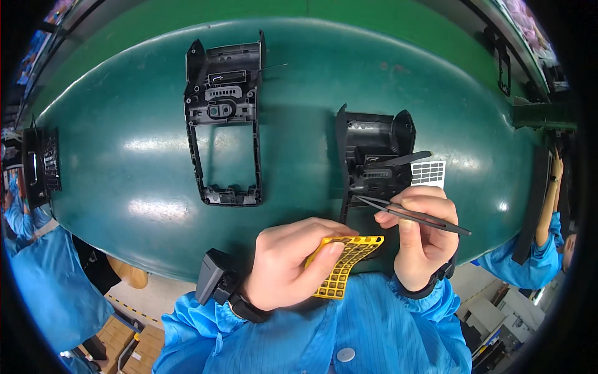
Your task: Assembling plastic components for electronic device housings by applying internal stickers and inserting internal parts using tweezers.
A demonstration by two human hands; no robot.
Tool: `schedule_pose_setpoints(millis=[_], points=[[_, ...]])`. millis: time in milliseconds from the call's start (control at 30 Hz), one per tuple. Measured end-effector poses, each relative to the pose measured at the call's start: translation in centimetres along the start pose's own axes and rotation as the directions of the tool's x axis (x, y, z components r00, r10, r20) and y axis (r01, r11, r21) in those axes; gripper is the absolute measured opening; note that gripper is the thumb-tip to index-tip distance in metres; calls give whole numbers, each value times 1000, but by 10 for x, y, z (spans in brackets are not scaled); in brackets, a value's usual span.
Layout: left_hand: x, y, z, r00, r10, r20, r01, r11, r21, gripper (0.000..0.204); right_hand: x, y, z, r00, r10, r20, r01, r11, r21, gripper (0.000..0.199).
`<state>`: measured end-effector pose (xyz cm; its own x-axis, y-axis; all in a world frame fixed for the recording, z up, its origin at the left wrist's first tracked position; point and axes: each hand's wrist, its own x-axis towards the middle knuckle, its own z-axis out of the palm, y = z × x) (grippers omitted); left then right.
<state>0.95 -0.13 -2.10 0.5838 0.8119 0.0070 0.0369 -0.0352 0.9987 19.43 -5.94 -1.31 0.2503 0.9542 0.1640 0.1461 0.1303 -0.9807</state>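
Note:
My left hand [293, 258] is closed on a bent yellow sheet [342, 274] bearing rows of small dark square pads, the thumb lying across its face. Black tweezers [430, 219] are gripped between the thumb and fingers of my right hand [427, 234]. Their tips point left, over the lower part of a black plastic housing [374, 137]. Whether the tips touch it or hold a pad, I cannot make out. A long dark strip [398, 160] lies slantwise across that housing. A white sheet with grey rectangles [428, 172] sits beside it, just beyond my right hand.
Another black housing [223, 118] with a large rectangular opening lies left of centre on the green table [299, 81]. Black parts stand at the left table edge [47, 162]. Blue-sleeved people [56, 280] are at both sides. A dark metal bracket [542, 115] juts in at right.

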Motion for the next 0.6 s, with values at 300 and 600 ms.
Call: schedule_pose_setpoints(millis=[300,600], points=[[0,3,-3,999,-36,28,36,999,13,15,1,0,0,1000,-7,13,8,999,-40,18],[-1,4,-4,997,-62,46,61,998,21,23,1,1,-1,997,-72,36,75,990,-120,22]])
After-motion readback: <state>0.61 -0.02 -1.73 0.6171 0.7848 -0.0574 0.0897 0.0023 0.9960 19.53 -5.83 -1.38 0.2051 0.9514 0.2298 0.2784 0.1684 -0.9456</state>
